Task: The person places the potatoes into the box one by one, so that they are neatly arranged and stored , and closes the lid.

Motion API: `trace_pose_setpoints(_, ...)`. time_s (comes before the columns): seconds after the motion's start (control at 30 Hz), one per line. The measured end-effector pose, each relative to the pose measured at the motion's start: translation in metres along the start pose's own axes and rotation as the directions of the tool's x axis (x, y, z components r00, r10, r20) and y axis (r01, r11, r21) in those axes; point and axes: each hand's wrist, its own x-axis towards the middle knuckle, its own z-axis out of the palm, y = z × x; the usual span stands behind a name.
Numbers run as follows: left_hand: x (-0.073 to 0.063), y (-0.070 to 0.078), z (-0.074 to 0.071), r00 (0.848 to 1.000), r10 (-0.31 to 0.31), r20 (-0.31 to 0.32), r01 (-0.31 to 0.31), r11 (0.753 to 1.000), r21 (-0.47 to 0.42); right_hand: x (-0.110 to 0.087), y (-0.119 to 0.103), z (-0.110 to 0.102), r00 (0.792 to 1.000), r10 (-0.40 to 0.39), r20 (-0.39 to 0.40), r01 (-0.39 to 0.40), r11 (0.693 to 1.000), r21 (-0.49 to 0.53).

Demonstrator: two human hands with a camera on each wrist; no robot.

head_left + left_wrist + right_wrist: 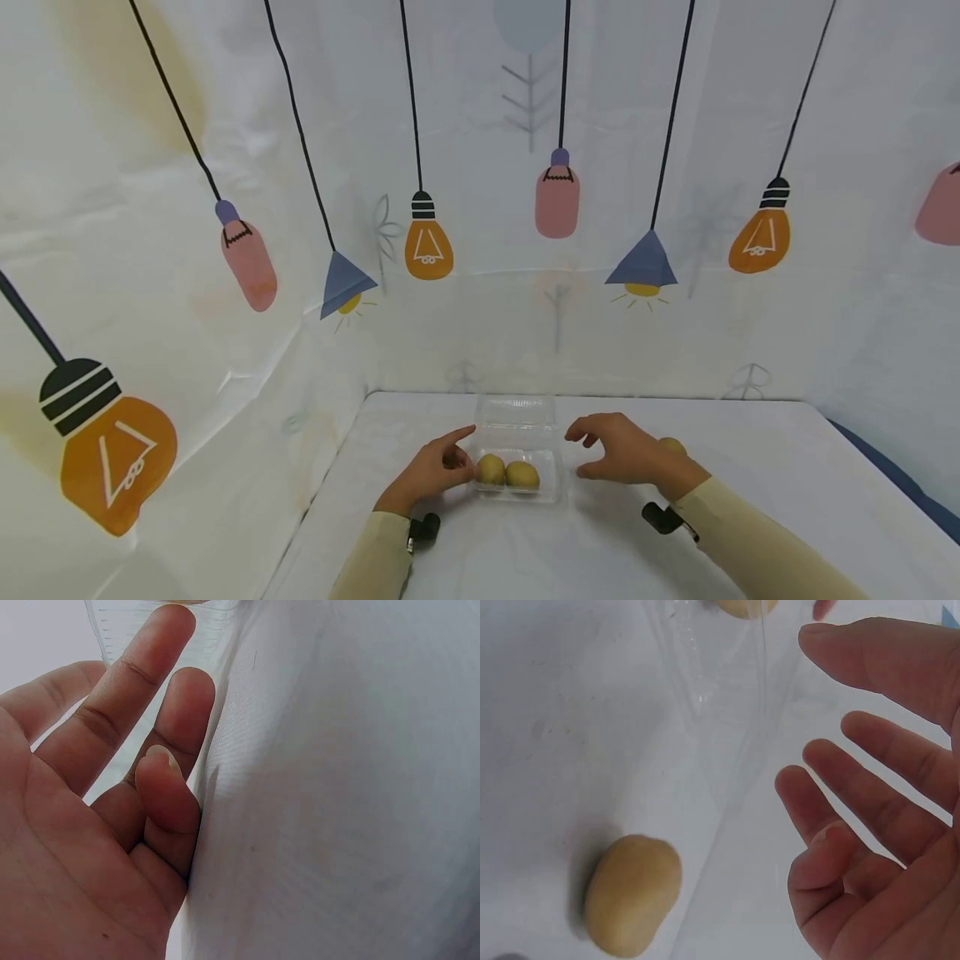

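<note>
A clear plastic clamshell box (549, 479) sits on the white-covered table with its lid (517, 414) folded back. Inside, toward the left, two potatoes lie side by side, the left potato (491, 469) and the right potato (522, 475). My left hand (431, 468) is at the box's left edge, fingers loosely bent and holding nothing. To the right of the box, my right hand (626, 450) hovers with thumb and fingers spread apart, nothing between them. A third potato (634, 895) rests on the table, partly hidden behind the right wrist in the head view.
The table (420, 408) backs onto a pale cloth wall (480, 333) printed with hanging lamps. Another cloth wall stands close along the left side. Dark blue material (892, 467) shows past the table's right edge. Each wrist wears a small black camera (662, 518).
</note>
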Motion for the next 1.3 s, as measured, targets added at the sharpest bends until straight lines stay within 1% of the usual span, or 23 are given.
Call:
trace_pose_setpoints(0.17,0.0,0.0,0.001,1.0,-0.011,-0.004,0.011,1.0,0.002,-0.019,0.007,-0.001,0.996,0.06,-0.06,-0.061,0.998,-0.023)
trace_pose_setpoints(0.23,0.0,0.0,0.001,1.0,-0.015,-0.004,0.015,1.0,0.006,-0.027,0.008,0.0,0.992,0.097,-0.079,-0.1,0.994,-0.036)
trace_pose_setpoints(0.33,-0.001,0.001,0.001,1.0,-0.02,-0.004,0.02,1.0,0.01,-0.038,0.008,0.002,0.986,0.125,-0.108,-0.13,0.991,-0.04)
trace_pose_setpoints(0.53,-0.002,0.001,0.0,1.0,-0.025,-0.003,0.025,1.0,0.004,-0.059,0.01,0.006,0.979,0.099,-0.18,-0.113,0.991,-0.07)
trace_pose_setpoints(0.63,-0.001,0.0,0.001,1.0,-0.023,-0.005,0.023,1.0,0.008,-0.071,0.014,0.006,0.964,0.137,-0.227,-0.156,0.985,-0.068)
trace_pose_setpoints(0.77,-0.001,0.0,0.001,1.0,-0.025,-0.004,0.025,1.0,0.01,-0.086,0.023,0.007,0.933,0.203,-0.298,-0.226,0.973,-0.044)
trace_pose_setpoints(0.93,-0.002,0.002,0.0,1.0,-0.018,0.001,0.018,1.0,0.002,-0.101,0.036,0.011,0.911,0.232,-0.342,-0.259,0.965,-0.035)
trace_pose_setpoints(1.07,-0.002,0.005,0.0,1.0,-0.005,0.002,0.005,1.0,0.0,-0.11,0.042,0.016,0.897,0.215,-0.386,-0.257,0.965,-0.058)
trace_pose_setpoints(1.17,-0.002,0.006,-0.001,1.0,-0.003,0.001,0.003,1.0,0.002,-0.115,0.046,0.018,0.886,0.187,-0.425,-0.247,0.965,-0.091)
trace_pose_setpoints(1.23,-0.002,0.007,-0.001,1.0,-0.005,-0.001,0.005,1.0,0.004,-0.117,0.048,0.019,0.876,0.175,-0.45,-0.25,0.962,-0.111)
trace_pose_setpoints(1.3,-0.002,0.007,-0.001,1.0,-0.008,0.002,0.008,1.0,0.01,-0.12,0.049,0.02,0.864,0.17,-0.474,-0.25,0.962,-0.109)
